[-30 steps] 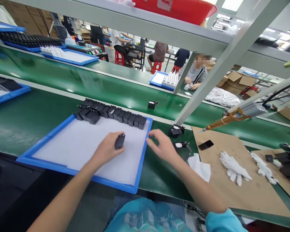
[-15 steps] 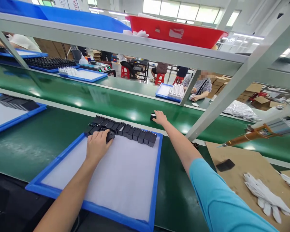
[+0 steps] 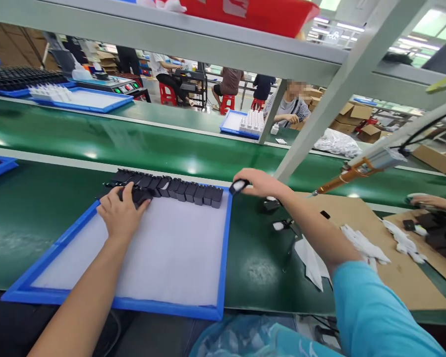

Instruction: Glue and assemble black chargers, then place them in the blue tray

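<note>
My left hand (image 3: 121, 210) is over the left end of the front row in the blue-rimmed tray (image 3: 226, 253), its fingers and thumb closed round a black power adapter (image 3: 144, 195). Boxy black adapters (image 3: 188, 191) stand in rows along the tray's far edge, small metal pins on top. Just past the tray's far right corner, my right hand (image 3: 259, 182) grips another black adapter (image 3: 238, 186) whose pale face shows. It is held above the bench, below the green belt.
Small black parts (image 3: 282, 225) and white paper (image 3: 312, 263) lie right of the tray. An orange screwdriver-like tool (image 3: 344, 177) hangs above cardboard (image 3: 405, 277) with white gloves (image 3: 362, 243). A slanted metal post (image 3: 312, 109) rises beyond my right hand. Another person's hand (image 3: 427, 200) is far right.
The view has swung right and down. My right hand has drawn back from the belt toward the tray's far right corner with the adapter. My left hand stays at the front row, fingers more spread.
</note>
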Available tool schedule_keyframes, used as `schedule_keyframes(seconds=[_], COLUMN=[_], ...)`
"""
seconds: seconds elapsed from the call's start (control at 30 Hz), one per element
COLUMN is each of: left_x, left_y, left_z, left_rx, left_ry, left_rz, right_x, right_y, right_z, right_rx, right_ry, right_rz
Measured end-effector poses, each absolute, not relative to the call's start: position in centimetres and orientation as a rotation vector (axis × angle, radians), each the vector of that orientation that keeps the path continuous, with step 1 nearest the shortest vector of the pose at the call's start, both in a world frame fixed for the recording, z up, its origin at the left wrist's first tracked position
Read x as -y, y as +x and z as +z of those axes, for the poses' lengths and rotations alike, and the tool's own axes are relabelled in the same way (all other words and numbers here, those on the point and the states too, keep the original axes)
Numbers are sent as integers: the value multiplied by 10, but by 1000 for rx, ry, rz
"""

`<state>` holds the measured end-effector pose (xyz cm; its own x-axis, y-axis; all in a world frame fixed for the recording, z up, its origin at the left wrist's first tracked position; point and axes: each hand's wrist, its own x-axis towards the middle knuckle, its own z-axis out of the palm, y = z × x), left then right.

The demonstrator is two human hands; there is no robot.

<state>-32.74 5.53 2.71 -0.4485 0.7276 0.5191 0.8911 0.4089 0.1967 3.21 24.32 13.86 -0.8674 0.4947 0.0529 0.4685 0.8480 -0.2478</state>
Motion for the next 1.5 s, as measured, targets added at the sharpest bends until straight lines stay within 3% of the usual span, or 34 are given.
schedule_keyframes(seconds=[0.13,0.23,0.37,0.5,0.67,0.73,0.9,1.13,1.5], left_x=[-55,-44,-7,19,6,-2,-7,3,28], left_y=[-317,-274,-172,-84,-43,-40,-38,-32,-25], left_z=[46,63,69,53,33,30,32,32,9], left_rx=[2252,2216,2436,2382,2516,2570,2592,2549,2503], left_ry=[-1413,-1704,-2285,-2820,-2853,-2846,-2870,-2665,-2452], left_rz=[-798,-942,-1099,-1059,-1071,-1102,-1232,-1153,-1308], right_x=[-159,-112,-82,-89,-157,-193,-256,-269,-139], right_y=[87,112,140,183,245,264,277,255,220], right_z=[120,94,84,96,93,89,82,66,76], right_rx=[3037,3077,2887,2385,1264,1107,1299,1363,1301], right_ry=[-368,-375,-410,-656,-936,-923,-977,-1031,-905], right_rz=[456,456,699,765,442,552,855,850,1050])
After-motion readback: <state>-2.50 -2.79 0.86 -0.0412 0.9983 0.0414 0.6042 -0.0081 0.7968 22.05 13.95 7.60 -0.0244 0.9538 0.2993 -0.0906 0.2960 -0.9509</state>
